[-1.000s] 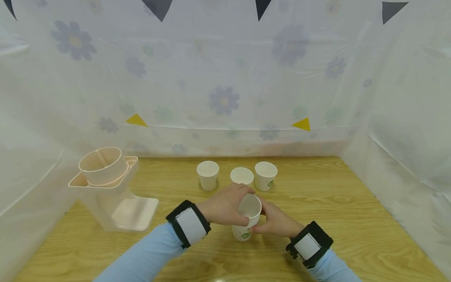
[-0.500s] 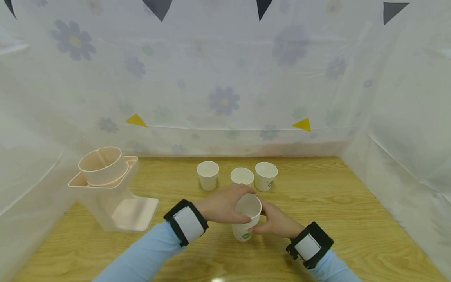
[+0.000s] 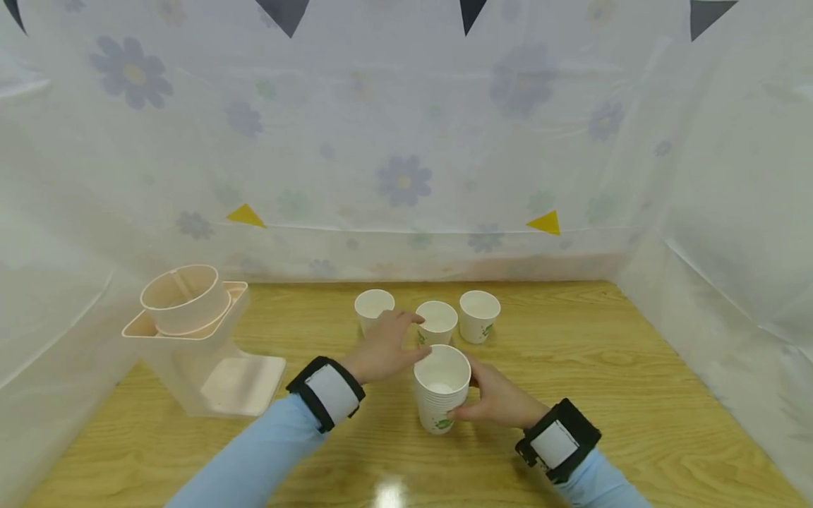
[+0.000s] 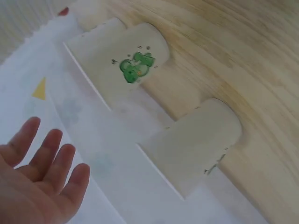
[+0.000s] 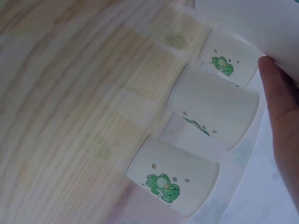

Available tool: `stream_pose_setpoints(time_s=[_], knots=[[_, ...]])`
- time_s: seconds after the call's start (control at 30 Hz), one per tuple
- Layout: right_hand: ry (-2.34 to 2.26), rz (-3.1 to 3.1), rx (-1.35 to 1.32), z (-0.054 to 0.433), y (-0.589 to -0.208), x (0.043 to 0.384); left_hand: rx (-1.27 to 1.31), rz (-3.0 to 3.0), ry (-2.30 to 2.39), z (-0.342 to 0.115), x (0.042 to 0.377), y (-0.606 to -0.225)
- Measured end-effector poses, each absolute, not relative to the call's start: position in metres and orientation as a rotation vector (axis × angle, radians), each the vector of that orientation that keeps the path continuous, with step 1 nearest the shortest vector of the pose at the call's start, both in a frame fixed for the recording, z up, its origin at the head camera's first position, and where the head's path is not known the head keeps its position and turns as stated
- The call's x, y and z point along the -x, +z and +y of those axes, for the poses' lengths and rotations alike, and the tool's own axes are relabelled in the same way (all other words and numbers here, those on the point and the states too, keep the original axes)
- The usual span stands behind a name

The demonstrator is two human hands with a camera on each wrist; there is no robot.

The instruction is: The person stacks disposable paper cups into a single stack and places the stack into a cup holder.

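My right hand (image 3: 502, 398) grips a stack of white paper cups (image 3: 435, 402) from its right side, the thumb across the front. The stack stands upright, mouth up, with several nested rims showing. My left hand (image 3: 384, 349) holds nothing; its thumb tip is right at the stack's rim and its fingers point toward the middle paper cup (image 3: 438, 319). In the left wrist view, the fingers of my left hand (image 4: 46, 182) are spread and loosely bent. A left paper cup (image 3: 373, 303), partly hidden by that hand, and a right paper cup (image 3: 479, 317) stand behind the stack.
A cream-coloured stand (image 3: 244, 384) with a round cup-like top (image 3: 190, 317) is at the left of the wooden table (image 3: 603, 395). A flowered white sheet (image 3: 406, 127) hangs behind the table, with plain white sheeting (image 3: 749, 212) along the sides.
My left hand has come off the top of the cup stack and shifted left and back, uncovering its rims and the middle cup. My right hand keeps its grip in place.
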State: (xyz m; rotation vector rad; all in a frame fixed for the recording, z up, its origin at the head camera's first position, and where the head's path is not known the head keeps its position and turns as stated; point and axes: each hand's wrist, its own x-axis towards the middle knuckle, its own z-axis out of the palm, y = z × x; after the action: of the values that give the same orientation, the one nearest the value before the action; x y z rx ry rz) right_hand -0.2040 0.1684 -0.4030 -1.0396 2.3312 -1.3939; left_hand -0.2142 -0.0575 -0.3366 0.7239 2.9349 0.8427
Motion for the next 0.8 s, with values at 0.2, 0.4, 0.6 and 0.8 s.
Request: stream_pose_setpoints(time_s=[0.2,0.4,0.6,0.8], knots=[[-1.409,2.315,1.046,0.167,-0.405,0.203,-0.463,3.119,0.928,-0.071,0.234,-0.346],[-1.422,2.321,1.047,0.165,-0.405,0.202,-0.312,3.152,0.966,-0.081,0.248,-0.354],[-1.427,2.311,1.070,0.164,-0.405,0.203,-0.147,3.201,0.906,-0.089,0.262,-0.364],[-1.435,2.297,1.079,0.164,-0.407,0.203,-0.081,3.268,0.775,-0.091,0.275,-0.372]])
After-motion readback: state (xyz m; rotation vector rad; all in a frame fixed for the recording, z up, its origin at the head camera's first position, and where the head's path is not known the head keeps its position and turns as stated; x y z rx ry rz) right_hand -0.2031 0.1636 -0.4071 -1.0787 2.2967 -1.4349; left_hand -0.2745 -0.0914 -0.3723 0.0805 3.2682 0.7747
